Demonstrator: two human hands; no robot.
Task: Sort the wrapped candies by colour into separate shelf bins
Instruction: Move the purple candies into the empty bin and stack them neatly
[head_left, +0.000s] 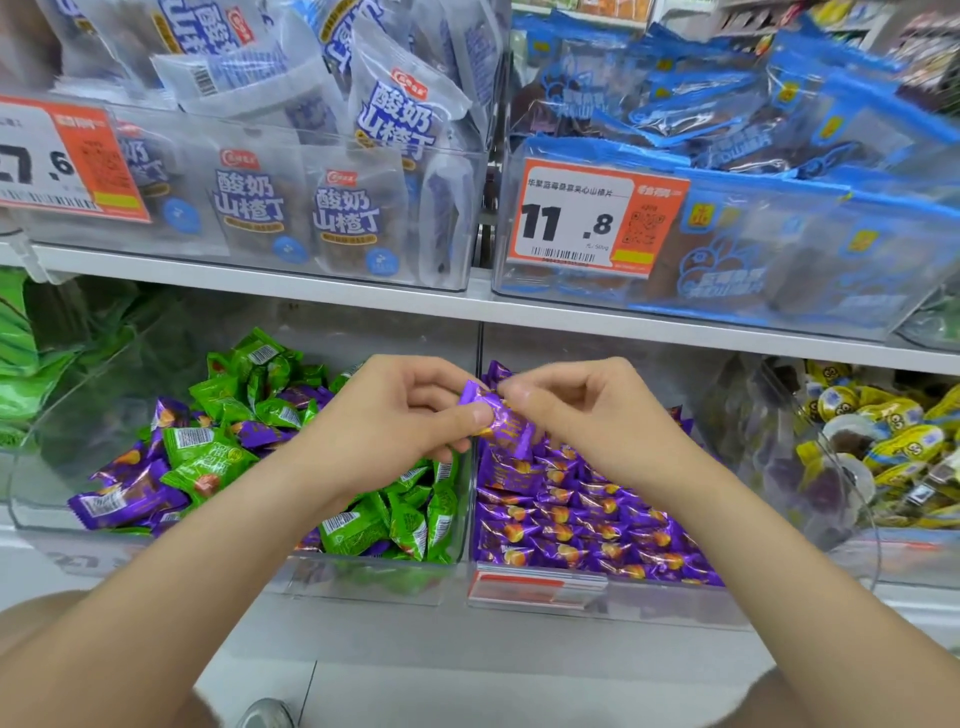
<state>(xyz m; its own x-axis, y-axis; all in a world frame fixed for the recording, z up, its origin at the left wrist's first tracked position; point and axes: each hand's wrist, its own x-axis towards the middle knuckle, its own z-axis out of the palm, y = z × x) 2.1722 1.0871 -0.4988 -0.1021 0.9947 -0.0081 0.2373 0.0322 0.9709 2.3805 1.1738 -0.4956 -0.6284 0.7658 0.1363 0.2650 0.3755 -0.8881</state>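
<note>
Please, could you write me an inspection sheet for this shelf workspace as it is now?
Surface: white shelf carries clear bins.
Job's things: left bin holds green candies mixed with purple candies; right bin holds a purple pile only; held candy is purple.
Clutter: nothing seen.
Hands: left hand and right hand both pinch the held candy.
Cables: nothing seen.
Surroundings: white packets, blue packets and price tag above; yellow sweets at right.
</note>
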